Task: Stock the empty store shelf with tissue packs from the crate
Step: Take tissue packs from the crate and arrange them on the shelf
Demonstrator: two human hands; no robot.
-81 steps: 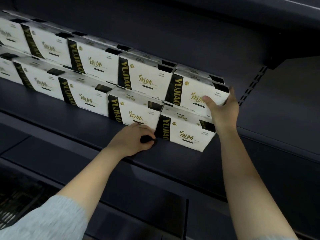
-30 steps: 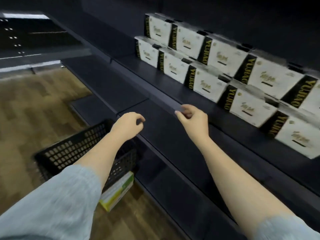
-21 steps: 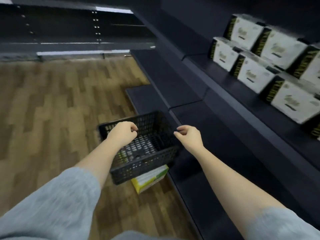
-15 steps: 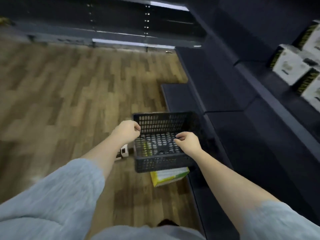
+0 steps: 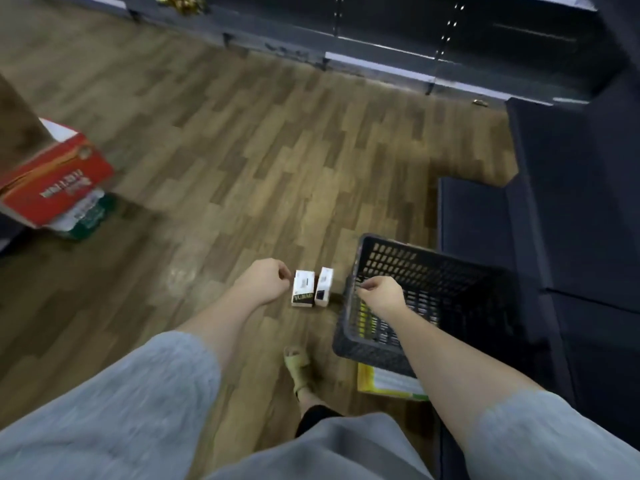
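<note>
Looking down, I see the black crate (image 5: 426, 299) holding no visible packs; two tissue packs (image 5: 311, 287) stand beside it, left hand (image 5: 265, 280) and right hand (image 5: 381, 292) loosely curled, holding nothing.

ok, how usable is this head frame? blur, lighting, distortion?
Head view: motion blur throughout, so the print on the two tissue packs on the floor and on the red box is smeared; dim, even light with a faint sheen on the wood floor; the dark shelf loses detail; wide-angle bending shows in the shelving lines. Both hands, left hand and right hand, stay recognisable.
</note>
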